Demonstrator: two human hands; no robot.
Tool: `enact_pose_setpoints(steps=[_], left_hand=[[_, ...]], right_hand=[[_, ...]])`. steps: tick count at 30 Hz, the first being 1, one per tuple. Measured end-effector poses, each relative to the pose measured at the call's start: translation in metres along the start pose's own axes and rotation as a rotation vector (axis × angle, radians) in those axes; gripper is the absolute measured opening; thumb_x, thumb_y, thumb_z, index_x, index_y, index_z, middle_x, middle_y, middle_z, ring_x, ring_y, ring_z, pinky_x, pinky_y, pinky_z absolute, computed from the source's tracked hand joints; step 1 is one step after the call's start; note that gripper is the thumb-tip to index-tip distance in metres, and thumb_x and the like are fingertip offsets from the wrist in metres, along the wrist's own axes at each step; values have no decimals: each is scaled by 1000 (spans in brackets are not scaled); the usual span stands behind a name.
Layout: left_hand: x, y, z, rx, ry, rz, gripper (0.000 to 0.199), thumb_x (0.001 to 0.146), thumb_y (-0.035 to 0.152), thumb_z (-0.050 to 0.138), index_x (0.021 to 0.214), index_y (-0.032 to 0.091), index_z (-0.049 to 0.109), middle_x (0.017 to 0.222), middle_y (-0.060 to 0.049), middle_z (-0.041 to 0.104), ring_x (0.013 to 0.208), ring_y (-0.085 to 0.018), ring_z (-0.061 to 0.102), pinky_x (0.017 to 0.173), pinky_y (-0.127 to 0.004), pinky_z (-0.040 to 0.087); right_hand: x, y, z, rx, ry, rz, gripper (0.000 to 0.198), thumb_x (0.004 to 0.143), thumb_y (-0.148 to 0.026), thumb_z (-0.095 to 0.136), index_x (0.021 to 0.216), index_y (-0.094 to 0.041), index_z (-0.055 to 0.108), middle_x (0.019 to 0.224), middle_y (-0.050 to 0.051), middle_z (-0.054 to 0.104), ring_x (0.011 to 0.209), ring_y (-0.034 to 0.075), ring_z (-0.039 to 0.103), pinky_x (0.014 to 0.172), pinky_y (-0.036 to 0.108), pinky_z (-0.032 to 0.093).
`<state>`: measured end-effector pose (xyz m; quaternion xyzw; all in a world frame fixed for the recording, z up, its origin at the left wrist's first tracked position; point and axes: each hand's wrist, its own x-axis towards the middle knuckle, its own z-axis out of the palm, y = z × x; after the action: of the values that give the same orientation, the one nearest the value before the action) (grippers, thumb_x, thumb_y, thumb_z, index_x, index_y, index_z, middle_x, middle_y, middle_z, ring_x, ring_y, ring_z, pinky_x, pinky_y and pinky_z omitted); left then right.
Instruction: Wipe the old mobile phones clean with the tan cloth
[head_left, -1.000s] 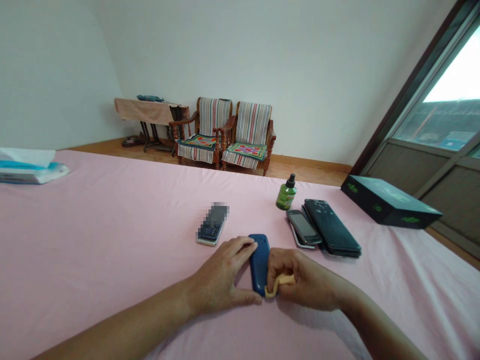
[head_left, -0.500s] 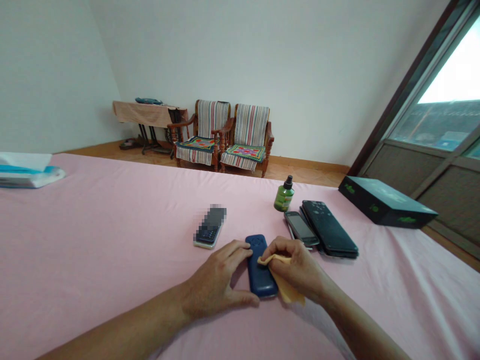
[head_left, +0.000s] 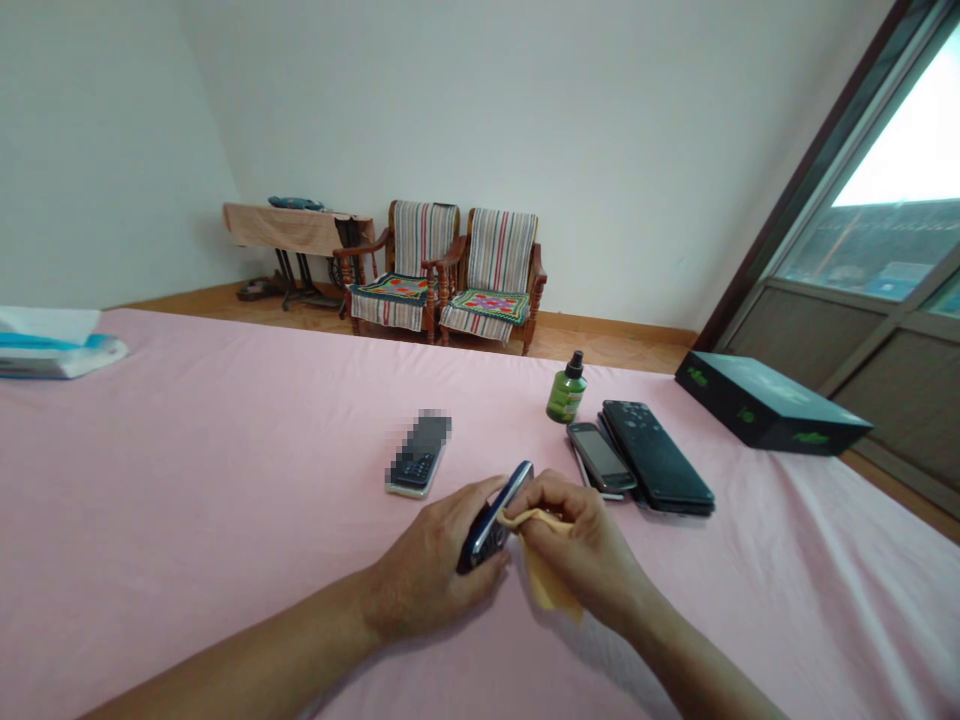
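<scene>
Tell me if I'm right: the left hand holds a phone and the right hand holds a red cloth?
Not quite: the head view shows that the cloth in the right hand is yellow, not red. The left hand does hold a phone.

We are looking into a home, seemingly its sitting room. Two brown wooden armchairs with turned posts (head_left: 538,262) are telling us so: they are standing before a plain pale wall (head_left: 615,130), carrying striped woven cloths (head_left: 501,250) and bright, many-coloured patterned seat mats (head_left: 491,306). Beside them we are seeing a dark metal-legged table (head_left: 288,272) wearing a peach cloth (head_left: 281,230), while a wide pink fabric cover (head_left: 225,480) is spreading in front of us.
</scene>
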<state>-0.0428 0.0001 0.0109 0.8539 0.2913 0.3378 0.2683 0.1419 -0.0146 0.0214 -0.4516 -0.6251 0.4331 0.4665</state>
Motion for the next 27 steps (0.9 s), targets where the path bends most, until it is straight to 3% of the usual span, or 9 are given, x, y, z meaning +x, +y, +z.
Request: enact_pose_setpoints(steps=[5, 7, 12, 15, 18, 21, 24, 27], left_hand=[[0, 1, -2, -8, -40, -78, 65, 79, 12, 61, 139, 23, 40, 123, -5, 63, 108, -21, 62, 95, -30, 48], [-1, 0, -2, 0, -53, -103, 66, 79, 17, 64, 140, 22, 40, 120, -6, 64, 105, -23, 63, 93, -31, 50], [-2, -1, -3, 1, -40, -65, 64, 79, 20, 65, 139, 21, 40, 128, -8, 60, 113, -24, 59, 100, -34, 46], [0, 0, -3, 75, -23, -68, 61, 78, 25, 69, 134, 19, 45, 124, -10, 60, 112, -25, 58, 100, -36, 45], [0, 2, -4, 230, -10, -174, 44, 74, 32, 73, 112, 16, 58, 103, -8, 64, 96, -27, 61, 87, -39, 50], [0, 3, -3, 354, -8, -239, 26, 74, 35, 73, 86, 17, 59, 86, -6, 61, 83, -25, 59, 73, -37, 50], [-1, 2, -2, 355, 3, -208, 28, 76, 36, 72, 93, 17, 60, 93, -7, 61, 88, -26, 58, 77, -38, 50], [-3, -4, -1, 296, -12, -146, 51, 73, 37, 75, 117, 18, 57, 115, -11, 58, 109, -29, 55, 96, -44, 47]], right_hand=[[10, 24, -4, -201, 209, -28, 20, 70, -16, 51, 77, -16, 70, 81, 6, 67, 77, 20, 61, 70, 30, 45], [10, 26, -3, -193, 191, -19, 20, 70, -16, 50, 76, -16, 70, 80, 6, 67, 75, 19, 62, 68, 30, 46], [3, 18, 5, -135, -20, -80, 24, 66, -11, 47, 72, -18, 69, 78, 3, 67, 73, 16, 62, 65, 26, 47], [4, 20, 5, -182, 71, -77, 22, 67, -12, 49, 72, -19, 70, 77, 3, 67, 73, 16, 63, 66, 26, 48], [10, 29, -2, -249, 203, -45, 20, 69, -16, 52, 72, -18, 71, 76, 4, 68, 74, 18, 64, 69, 28, 47], [15, 36, -9, -280, 267, -10, 21, 70, -17, 52, 73, -18, 72, 76, 5, 69, 74, 20, 63, 68, 31, 46], [17, 39, -12, -286, 287, 11, 21, 70, -19, 53, 73, -18, 73, 77, 5, 70, 73, 21, 64, 68, 31, 46], [18, 39, -10, -277, 290, 23, 21, 70, -20, 53, 71, -19, 74, 76, 5, 71, 73, 21, 64, 68, 30, 46]])
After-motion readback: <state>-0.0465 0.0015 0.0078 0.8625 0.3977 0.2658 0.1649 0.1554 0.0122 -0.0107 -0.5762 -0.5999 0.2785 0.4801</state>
